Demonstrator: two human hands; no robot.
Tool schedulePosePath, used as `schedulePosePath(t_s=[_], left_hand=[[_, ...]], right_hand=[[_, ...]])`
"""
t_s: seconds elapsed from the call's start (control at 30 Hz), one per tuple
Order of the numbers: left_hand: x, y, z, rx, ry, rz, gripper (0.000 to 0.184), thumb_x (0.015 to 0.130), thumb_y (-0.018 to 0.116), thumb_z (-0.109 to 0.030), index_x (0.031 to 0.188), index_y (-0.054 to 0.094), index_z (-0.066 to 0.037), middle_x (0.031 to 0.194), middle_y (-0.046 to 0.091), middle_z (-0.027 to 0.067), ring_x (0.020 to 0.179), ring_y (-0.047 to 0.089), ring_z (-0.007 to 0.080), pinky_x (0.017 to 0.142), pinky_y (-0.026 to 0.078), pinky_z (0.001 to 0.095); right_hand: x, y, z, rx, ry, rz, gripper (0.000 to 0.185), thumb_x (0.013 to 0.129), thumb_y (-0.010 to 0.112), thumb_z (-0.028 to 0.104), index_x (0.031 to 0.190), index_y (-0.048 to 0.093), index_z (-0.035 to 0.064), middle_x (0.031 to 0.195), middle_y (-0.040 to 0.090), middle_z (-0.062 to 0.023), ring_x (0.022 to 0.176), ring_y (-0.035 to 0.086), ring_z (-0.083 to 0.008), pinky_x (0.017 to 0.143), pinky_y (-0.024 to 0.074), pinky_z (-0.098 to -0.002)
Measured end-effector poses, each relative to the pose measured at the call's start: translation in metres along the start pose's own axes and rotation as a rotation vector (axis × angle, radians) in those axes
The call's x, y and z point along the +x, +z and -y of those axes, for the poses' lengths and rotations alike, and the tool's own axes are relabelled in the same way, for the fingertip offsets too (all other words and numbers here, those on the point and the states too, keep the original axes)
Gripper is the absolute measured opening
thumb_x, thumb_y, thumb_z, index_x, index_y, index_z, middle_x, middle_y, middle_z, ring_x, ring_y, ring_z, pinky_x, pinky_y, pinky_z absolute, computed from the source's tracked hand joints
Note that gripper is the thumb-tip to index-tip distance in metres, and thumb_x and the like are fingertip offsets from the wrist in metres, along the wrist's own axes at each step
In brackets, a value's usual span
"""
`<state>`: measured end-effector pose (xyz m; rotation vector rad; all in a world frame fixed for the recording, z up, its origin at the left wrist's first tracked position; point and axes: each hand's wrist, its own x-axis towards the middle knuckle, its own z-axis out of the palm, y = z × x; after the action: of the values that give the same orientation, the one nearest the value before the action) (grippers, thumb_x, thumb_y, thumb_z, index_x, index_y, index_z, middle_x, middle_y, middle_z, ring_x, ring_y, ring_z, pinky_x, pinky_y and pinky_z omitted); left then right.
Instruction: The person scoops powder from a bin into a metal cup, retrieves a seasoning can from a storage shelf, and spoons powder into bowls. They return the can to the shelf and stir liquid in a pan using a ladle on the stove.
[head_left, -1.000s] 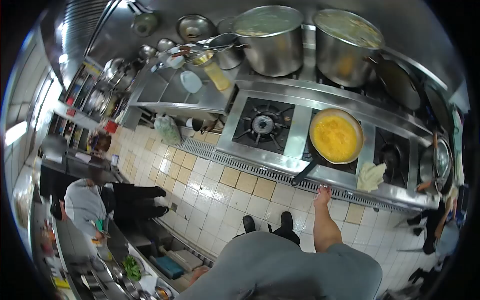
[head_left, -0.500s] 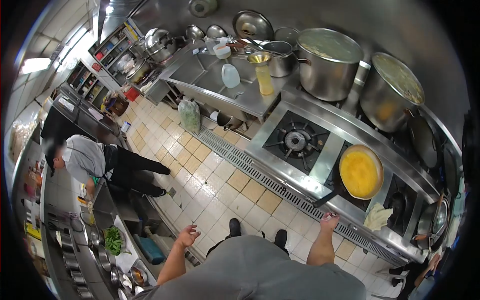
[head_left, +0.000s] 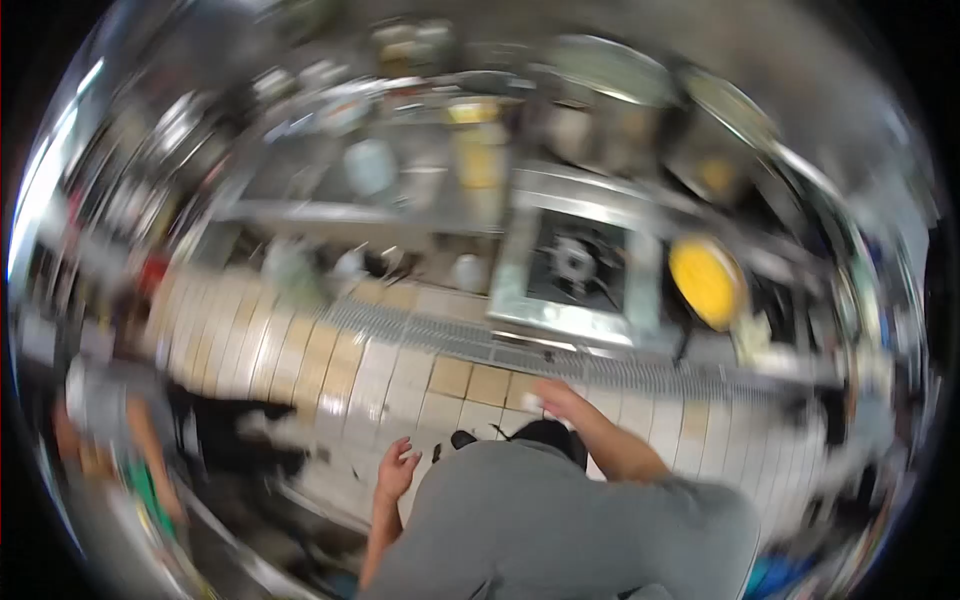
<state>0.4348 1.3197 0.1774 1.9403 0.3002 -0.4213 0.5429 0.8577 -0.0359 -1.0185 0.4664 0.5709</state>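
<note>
My left hand (head_left: 397,472) is raised over the floor in front of me, fingers apart and holding nothing. Low in front of my body, my right hand (head_left: 558,398) is closed around a small white thing (head_left: 531,402), too blurred to name. Beyond it, on the stove, a pan (head_left: 741,290) holds a bright yellow mass (head_left: 706,282), and its dark handle points toward me. A pale cloth (head_left: 752,336) lies on the stove edge right of the pan. Neither hand touches the pan or the cloth.
An unlit-looking burner (head_left: 574,262) is left of the pan. Two large pots, one a blurred pot (head_left: 625,125), stand behind. A sink (head_left: 300,170) with a plastic jug (head_left: 371,168) is at the back left. Another person (head_left: 120,400) is at the left counter.
The view has swung and blurred. My right hand has moved left, away from the stove edge toward my body's middle. My left hand has come into view and stays raised, open.
</note>
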Motion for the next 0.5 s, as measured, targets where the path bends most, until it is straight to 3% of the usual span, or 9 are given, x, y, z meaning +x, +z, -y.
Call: schedulePosePath(t_s=[0.03,0.07,0.13,0.2,0.3,0.33,0.4,0.47,0.5], left_hand=[[0.025,-0.009,-0.032,0.075,0.041,0.147,0.058,0.094,0.075,-0.014,0.145,0.053,-0.001,0.138,0.062,0.018,0.12,0.065,0.0244,0.093,0.057,0.037],[0.035,-0.013,-0.073,0.04,0.137,0.172,0.061,0.095,0.073,-0.013,0.149,0.048,-0.002,0.143,0.059,0.0177,0.123,0.063,0.0242,0.094,0.056,0.0363],[0.049,-0.024,-0.141,0.076,0.261,0.202,0.067,0.099,0.067,-0.01,0.158,0.036,-0.004,0.155,0.048,0.0172,0.131,0.058,0.027,0.102,0.051,0.038],[0.071,-0.024,-0.193,0.189,0.626,0.038,0.062,0.102,0.062,-0.014,0.158,0.037,-0.002,0.156,0.048,0.018,0.135,0.054,0.0322,0.107,0.048,0.0431],[0.129,-0.04,-0.212,0.524,0.89,-0.117,0.055,0.107,0.054,-0.023,0.154,0.04,0.002,0.153,0.052,0.0193,0.136,0.054,0.0348,0.112,0.044,0.0517],[0.15,-0.048,-0.21,0.523,0.884,-0.112,0.055,0.107,0.054,-0.023,0.154,0.04,0.002,0.153,0.052,0.0193,0.136,0.054,0.0348,0.112,0.044,0.0517],[0.192,-0.071,-0.2,0.576,0.918,-0.097,0.048,0.11,0.045,-0.024,0.148,0.047,0.005,0.146,0.058,0.0215,0.127,0.062,0.0364,0.104,0.051,0.0535],[0.189,-0.08,-0.229,-0.325,0.249,0.235,0.044,0.109,0.044,-0.024,0.143,0.053,0.002,0.138,0.062,0.0246,0.115,0.069,0.039,0.091,0.059,0.0492],[0.215,-0.09,-0.205,-0.321,0.193,0.258,0.041,0.106,0.049,-0.021,0.141,0.056,-0.001,0.132,0.065,0.0245,0.109,0.071,0.0383,0.079,0.062,0.042]], right_hand=[[-0.009,0.085,0.036,0.114,-0.032,0.206,0.015,0.103,0.064,0.017,0.112,0.065,0.0049,0.107,0.072,-0.0105,0.1,0.072,-0.0235,0.082,0.0619,-0.0458],[-0.024,0.162,0.073,0.015,0.081,0.091,0.019,0.103,0.064,0.019,0.116,0.064,0.0057,0.109,0.071,-0.0122,0.098,0.073,-0.0262,0.08,0.0636,-0.0445],[-0.039,0.269,0.125,-0.079,0.031,0.304,0.023,0.105,0.061,0.022,0.122,0.061,0.0063,0.111,0.069,-0.0131,0.095,0.075,-0.0288,0.073,0.0655,-0.0423],[-0.059,0.348,0.166,-0.033,0.054,0.305,0.024,0.107,0.056,0.022,0.124,0.059,0.005,0.111,0.068,-0.0125,0.093,0.074,-0.0272,0.077,0.0637,-0.0429],[-0.028,0.403,0.181,0.126,0.063,0.256,0.027,0.109,0.052,0.024,0.125,0.06,0.0038,0.112,0.067,-0.0113,0.093,0.071,-0.024,0.082,0.0602,-0.0433],[-0.012,0.405,0.183,0.163,0.085,0.312,0.021,0.104,0.055,0.021,0.117,0.063,0.007,0.105,0.068,-0.0084,0.089,0.067,-0.0228,0.085,0.0562,-0.0451],[-0.005,0.405,0.211,0.171,0.138,0.381,0.026,0.106,0.054,0.023,0.125,0.061,0.007,0.111,0.067,-0.0093,0.096,0.067,-0.0228,0.09,0.0547,-0.046],[0.014,0.419,0.222,0.087,0.172,0.444,0.03,0.107,0.057,0.028,0.129,0.062,0.0083,0.119,0.067,-0.0085,0.106,0.066,-0.0239,0.098,0.0515,-0.0473],[0.027,0.425,0.227,0.084,0.182,0.451,0.031,0.107,0.06,0.032,0.126,0.063,0.0093,0.121,0.067,-0.0062,0.107,0.067,-0.0229,0.096,0.0533,-0.0433]])
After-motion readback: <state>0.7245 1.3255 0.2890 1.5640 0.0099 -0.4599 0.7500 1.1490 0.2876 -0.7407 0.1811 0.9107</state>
